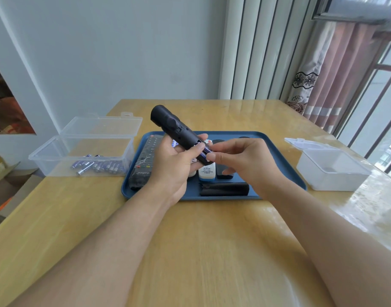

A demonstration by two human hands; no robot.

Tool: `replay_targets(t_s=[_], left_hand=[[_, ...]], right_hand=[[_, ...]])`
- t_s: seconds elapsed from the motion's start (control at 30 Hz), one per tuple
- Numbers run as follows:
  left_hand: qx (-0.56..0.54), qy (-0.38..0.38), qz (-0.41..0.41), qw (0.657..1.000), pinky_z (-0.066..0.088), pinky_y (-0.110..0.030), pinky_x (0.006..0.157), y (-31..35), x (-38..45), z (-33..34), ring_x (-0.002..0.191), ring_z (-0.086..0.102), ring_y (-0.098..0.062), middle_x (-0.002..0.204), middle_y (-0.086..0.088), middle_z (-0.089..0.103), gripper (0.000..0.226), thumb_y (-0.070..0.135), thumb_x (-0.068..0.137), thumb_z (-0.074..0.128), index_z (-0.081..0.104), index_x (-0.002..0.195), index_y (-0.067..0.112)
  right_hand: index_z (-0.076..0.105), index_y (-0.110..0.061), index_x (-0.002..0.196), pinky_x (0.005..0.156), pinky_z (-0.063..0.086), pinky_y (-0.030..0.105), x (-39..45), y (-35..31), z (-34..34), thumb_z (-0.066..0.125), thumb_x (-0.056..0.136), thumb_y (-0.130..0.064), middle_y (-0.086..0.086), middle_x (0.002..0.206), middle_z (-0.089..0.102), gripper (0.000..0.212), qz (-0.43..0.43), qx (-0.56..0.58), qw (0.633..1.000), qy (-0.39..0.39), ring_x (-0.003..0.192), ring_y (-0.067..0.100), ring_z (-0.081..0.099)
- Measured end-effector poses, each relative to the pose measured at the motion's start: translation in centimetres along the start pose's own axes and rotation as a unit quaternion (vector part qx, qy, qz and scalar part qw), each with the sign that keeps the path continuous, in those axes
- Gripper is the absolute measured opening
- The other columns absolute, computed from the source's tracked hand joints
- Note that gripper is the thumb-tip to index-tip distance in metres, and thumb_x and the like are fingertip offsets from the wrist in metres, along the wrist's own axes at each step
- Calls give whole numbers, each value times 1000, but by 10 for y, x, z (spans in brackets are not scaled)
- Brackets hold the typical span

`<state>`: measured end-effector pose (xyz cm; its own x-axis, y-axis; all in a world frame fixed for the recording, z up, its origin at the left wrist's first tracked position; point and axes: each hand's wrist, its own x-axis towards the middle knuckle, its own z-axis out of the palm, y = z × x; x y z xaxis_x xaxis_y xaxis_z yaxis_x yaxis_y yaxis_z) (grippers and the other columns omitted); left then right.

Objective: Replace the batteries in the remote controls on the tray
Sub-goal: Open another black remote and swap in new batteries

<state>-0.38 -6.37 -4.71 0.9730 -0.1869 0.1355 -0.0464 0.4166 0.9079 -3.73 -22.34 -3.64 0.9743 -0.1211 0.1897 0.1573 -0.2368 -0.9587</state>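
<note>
My left hand (171, 166) grips a black remote (171, 125) above the blue tray (278, 156), its back facing me and the battery bay open. A purple battery (205, 151) lies in the bay's near end. My right hand (241, 161) pinches that battery with thumb and fingertips. On the tray lie a long black remote (143, 160) at the left, a white remote (207, 172), small black remotes partly hidden behind my hands, and a black battery cover (224, 189) near the front edge.
A clear open box (57, 151) with several purple batteries (97, 166) stands left of the tray. A white box (331, 171) with its lid open stands at the right. Bare wooden table (201, 251) lies in front. Cardboard boxes (4, 180) sit off the table's left edge.
</note>
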Motion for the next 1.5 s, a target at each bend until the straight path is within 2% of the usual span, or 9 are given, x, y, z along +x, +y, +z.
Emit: replay_targets(t_s=[0.17, 0.4, 0.5, 0.63, 0.9, 1.03, 1.13, 1.27, 1.5], left_hand=[[19, -33, -8, 999, 63, -44, 80, 1, -2, 2, 106, 73, -33, 114, -15, 75, 30, -8, 96, 60, 55, 117, 13], [1, 2, -13, 1000, 61, -34, 77, 3, -1, 4, 99, 75, -24, 107, -12, 77, 18, 2, 96, 65, 58, 106, 15], [10, 30, -13, 999, 61, -39, 84, 3, 1, 0, 96, 76, -23, 104, -13, 77, 11, 4, 97, 64, 61, 102, 14], [9, 39, -13, 999, 62, -40, 83, 1, 2, -1, 94, 76, -24, 103, -15, 77, 11, 1, 97, 63, 60, 104, 9], [-3, 43, -17, 999, 61, -33, 76, 2, 1, 0, 95, 76, -24, 108, -14, 76, 11, 3, 95, 67, 63, 101, 12], [-22, 75, -23, 997, 62, -41, 81, 3, 3, 0, 105, 73, -31, 115, -16, 74, 10, 13, 97, 66, 61, 106, 11], [-88, 102, -32, 990, 63, -41, 74, 9, 5, 0, 102, 73, -34, 115, -18, 71, 17, 26, 104, 55, 60, 106, 10], [-147, 108, -57, 982, 63, -41, 69, 12, 2, 2, 101, 73, -34, 116, -18, 70, 43, 41, 106, 47, 59, 124, 5], [-113, 20, -64, 991, 59, -45, 85, 5, -11, 14, 93, 72, -23, 105, -10, 76, 32, 33, 107, 42, 65, 114, 13]], right_hand=[[68, -15, 83, 52, 48, 25, 0, -1, -5, 90, 69, -18, 0, 77, 73, 26, 60, 45, 997, -21, 70, 11, 66], [74, -25, 79, 47, 44, 17, 5, -19, -32, 81, 81, -40, -15, 60, 66, 16, -21, -125, 989, 69, 51, 2, 55], [76, -32, 73, 42, 36, 16, 3, -23, -50, 86, 72, -47, -12, 53, 59, 18, -21, -307, 951, -34, 44, 7, 45], [76, -45, 91, 60, 42, 17, -3, -21, -43, 84, 65, -61, -31, 76, 67, 32, 63, -430, 877, -203, 71, -4, 62], [72, -45, 110, 71, 51, 24, -8, -25, -35, 83, 64, -63, -25, 89, 69, 51, 75, -485, 835, -248, 86, 9, 67], [73, -47, 99, 60, 38, 16, -11, -28, -37, 85, 66, -58, -41, 76, 61, 37, 52, -472, 841, -258, 72, -13, 58], [73, -45, 94, 62, 38, 17, -9, -31, -44, 86, 67, -54, -40, 78, 63, 31, 10, -423, 884, -196, 71, -13, 57], [74, -41, 94, 59, 50, 27, -4, -27, -35, 86, 67, -55, -38, 75, 62, 33, -71, -320, 945, 17, 69, -3, 60], [68, -43, 101, 67, 39, 21, -12, -10, 7, 77, 72, -64, -26, 87, 58, 36, -137, -357, 915, 128, 93, -1, 52]])
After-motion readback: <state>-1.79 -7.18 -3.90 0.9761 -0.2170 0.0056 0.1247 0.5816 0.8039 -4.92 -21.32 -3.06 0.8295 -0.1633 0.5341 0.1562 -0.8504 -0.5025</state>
